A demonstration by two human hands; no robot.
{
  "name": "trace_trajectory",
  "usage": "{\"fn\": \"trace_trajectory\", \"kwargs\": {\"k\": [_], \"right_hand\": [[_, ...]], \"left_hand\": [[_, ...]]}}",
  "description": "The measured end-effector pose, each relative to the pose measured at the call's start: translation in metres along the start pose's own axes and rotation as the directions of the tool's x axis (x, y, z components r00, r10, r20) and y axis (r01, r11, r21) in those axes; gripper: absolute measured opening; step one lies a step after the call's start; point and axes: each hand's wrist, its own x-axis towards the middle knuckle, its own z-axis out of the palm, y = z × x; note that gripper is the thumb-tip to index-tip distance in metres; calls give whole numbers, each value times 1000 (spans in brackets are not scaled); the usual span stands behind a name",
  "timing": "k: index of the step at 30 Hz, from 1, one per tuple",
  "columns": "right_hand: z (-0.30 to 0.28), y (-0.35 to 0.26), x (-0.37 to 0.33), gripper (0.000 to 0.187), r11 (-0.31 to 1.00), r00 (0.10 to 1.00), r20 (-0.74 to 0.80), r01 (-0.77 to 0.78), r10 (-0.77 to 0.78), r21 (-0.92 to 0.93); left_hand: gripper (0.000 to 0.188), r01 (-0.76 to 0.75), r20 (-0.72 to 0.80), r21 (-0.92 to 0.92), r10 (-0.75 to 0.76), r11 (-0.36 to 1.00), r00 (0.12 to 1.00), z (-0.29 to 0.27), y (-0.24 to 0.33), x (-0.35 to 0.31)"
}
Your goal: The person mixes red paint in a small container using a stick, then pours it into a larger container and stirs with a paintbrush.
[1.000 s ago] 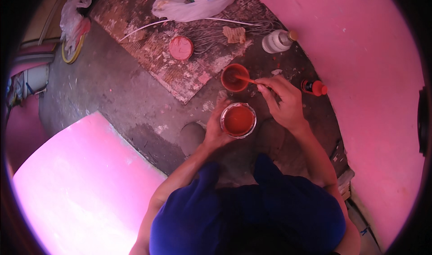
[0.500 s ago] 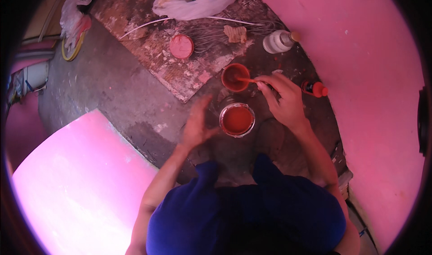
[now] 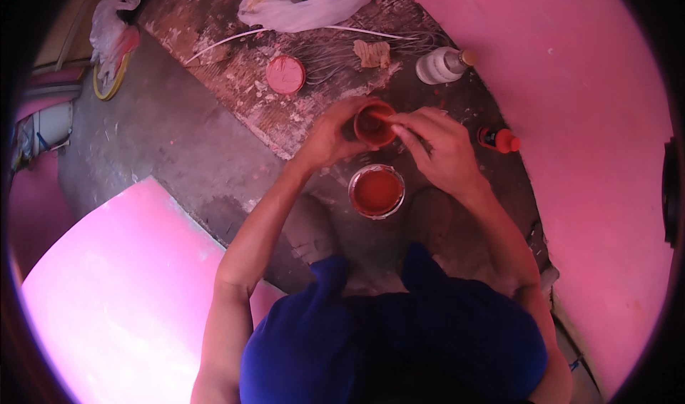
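Note:
A small reddish-brown cup (image 3: 374, 141) stands in front of me, with my left hand (image 3: 331, 134) wrapped round its left side. Between the fingers of my right hand (image 3: 444, 147) is a thin orange-red stick (image 3: 386, 116), its far end dipping into the cup. What lies at the bottom of the cup is too dark to make out. Just nearer to me sits an open can (image 3: 377, 192) of orange-red paint with a pale, smeared rim; neither hand touches it.
A paint-spattered board (image 3: 207, 69) bears a pink round lid (image 3: 285, 74), a crumpled tan piece (image 3: 372, 54) and loose wire. White plastic bags (image 3: 285, 12) lie at the back. On the right are a clear bottle (image 3: 439, 67), a small red-capped bottle (image 3: 498, 140) and a pink wall (image 3: 599, 154).
My left hand has moved up and forward from beside the paint can and taken hold of the cup. My right hand has shifted slightly left, still with the stick in the cup.

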Motion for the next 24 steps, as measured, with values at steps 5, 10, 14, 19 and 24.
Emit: {"fn": "trace_trajectory", "kwargs": {"k": [5, 10, 14, 19, 24], "right_hand": [[-12, -2, -6, 15, 995, 996, -12, -91, 91, -42], [-22, -22, -30, 15, 715, 817, -181, -344, 547, 608], [-41, -27, -65, 15, 728, 837, -106, -397, 537, 559], [-21, -21, -95, 12, 988, 989, 20, -149, 149, 38], [17, -8, -109, 14, 991, 990, 90, -113, 106, 73]], "left_hand": [[69, 155, 7, -283, -160, 946, 987, 2, 4, 2], [70, 155, -76, -215, -175, 964, 982, -11, 12, -14], [73, 120, -140, -64, -128, 991, 982, -24, 14, -50], [75, 198, -173, -46, -203, 979, 964, -35, 19, -94], [75, 233, -220, -29, -234, 972, 947, -38, 30, -106]]}}
